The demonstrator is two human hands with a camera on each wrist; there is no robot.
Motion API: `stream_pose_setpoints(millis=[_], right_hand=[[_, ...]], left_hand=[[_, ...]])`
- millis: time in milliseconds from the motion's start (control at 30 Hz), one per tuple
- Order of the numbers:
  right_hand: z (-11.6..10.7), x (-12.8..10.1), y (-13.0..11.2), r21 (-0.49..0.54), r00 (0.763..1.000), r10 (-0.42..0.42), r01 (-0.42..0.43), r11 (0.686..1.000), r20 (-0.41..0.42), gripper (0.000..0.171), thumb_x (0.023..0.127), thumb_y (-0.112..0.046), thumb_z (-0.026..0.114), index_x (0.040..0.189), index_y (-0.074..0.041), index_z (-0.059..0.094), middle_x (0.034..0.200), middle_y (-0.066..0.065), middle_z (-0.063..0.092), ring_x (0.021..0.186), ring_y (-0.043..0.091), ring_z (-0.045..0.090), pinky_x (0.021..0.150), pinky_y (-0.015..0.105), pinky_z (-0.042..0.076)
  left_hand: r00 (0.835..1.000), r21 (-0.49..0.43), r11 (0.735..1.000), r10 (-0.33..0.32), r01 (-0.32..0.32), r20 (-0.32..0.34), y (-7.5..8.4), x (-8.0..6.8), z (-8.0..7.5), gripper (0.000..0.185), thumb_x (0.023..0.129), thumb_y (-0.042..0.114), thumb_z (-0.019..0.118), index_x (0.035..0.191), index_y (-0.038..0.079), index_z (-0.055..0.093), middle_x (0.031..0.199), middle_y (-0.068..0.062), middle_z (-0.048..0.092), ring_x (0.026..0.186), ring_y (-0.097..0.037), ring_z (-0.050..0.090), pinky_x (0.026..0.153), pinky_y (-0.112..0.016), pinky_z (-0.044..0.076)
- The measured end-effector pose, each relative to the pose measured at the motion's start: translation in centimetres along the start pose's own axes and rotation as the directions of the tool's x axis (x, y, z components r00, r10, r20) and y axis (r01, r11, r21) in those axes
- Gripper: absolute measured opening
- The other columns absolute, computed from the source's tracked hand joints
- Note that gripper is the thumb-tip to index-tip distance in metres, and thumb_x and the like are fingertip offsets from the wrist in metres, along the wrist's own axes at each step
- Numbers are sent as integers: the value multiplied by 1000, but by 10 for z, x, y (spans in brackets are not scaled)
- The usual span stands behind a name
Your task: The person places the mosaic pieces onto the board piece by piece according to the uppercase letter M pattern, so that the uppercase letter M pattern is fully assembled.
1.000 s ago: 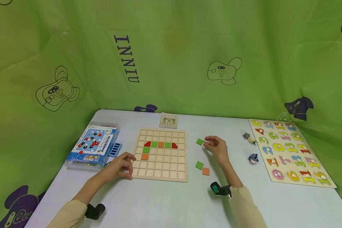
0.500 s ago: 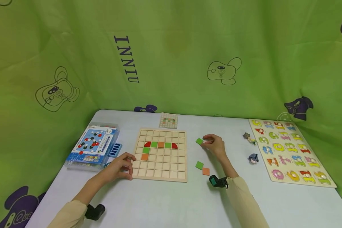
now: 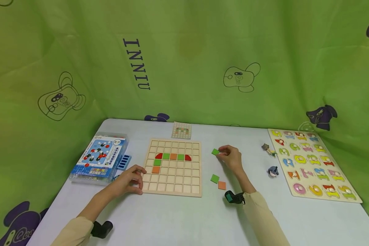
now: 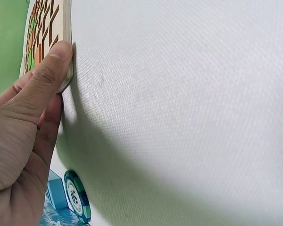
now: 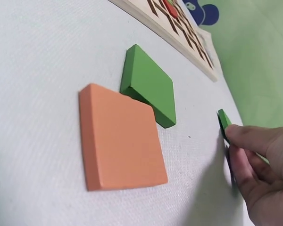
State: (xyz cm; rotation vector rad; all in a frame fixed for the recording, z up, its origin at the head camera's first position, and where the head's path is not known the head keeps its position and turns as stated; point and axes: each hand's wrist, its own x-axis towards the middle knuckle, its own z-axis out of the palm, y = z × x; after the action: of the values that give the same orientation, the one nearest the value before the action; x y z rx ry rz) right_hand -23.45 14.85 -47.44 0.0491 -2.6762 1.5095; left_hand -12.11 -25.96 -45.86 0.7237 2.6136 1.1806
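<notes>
My right hand (image 3: 232, 158) pinches a green square tile (image 3: 215, 152) between thumb and fingertips, right of the wooden grid board (image 3: 175, 194). In the right wrist view that tile (image 5: 223, 119) shows edge-on beside the thumb tip. My left hand (image 3: 130, 179) holds the board by its near left corner; in the left wrist view the thumb lies along the board's rim (image 4: 67, 28). Red, green and orange pieces sit in the board, forming a row with two tiles below its left end. Another green tile (image 5: 151, 87) and an orange tile (image 5: 125, 141) lie on the table.
Behind the board lies a small pattern card (image 3: 181, 130). A boxed molecule kit (image 3: 101, 155) stands at left, with a poker chip (image 4: 77, 197) by it. At right are two small figurines, one grey-blue figurine (image 3: 273, 171) nearer, and a number puzzle board (image 3: 313, 164).
My right hand has moved slightly left and closed its fingertips on the green tile, which has shifted a little. The left hand stays at the board's corner.
</notes>
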Motion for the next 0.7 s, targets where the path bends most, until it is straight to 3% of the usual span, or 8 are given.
stream_pose_setpoints(millis=[300, 567, 700], right_hand=[[-5, -5, 0, 21, 1000, -25, 25, 999, 12, 24, 81, 4, 72, 104, 8, 66, 100, 23, 69, 89, 33, 67, 65, 11, 44], [-5, -11, -3, 104, 998, -18, 13, 994, 52, 25, 83, 4, 70, 108, 6, 66, 108, 23, 67, 97, 35, 66, 78, 26, 53], [-3, -15, -6, 147, 997, -12, 0, 989, 75, 27, 83, 5, 70, 109, 7, 65, 109, 24, 66, 98, 35, 66, 77, 24, 53]], left_hand=[[1000, -3, 1000, -12, 12, -1, 0, 0, 0, 20, 70, 12, 83, 71, 13, 62, 122, -17, 50, 105, -31, 48, 84, -33, 51], [1000, 4, 1000, -14, 14, 0, 0, 0, 0, 21, 70, 12, 83, 71, 14, 62, 122, -17, 50, 105, -31, 48, 84, -31, 50], [1000, 6, 1000, -14, 14, -2, -1, 0, 0, 21, 70, 11, 83, 71, 14, 62, 122, -17, 50, 105, -31, 48, 84, -30, 50]])
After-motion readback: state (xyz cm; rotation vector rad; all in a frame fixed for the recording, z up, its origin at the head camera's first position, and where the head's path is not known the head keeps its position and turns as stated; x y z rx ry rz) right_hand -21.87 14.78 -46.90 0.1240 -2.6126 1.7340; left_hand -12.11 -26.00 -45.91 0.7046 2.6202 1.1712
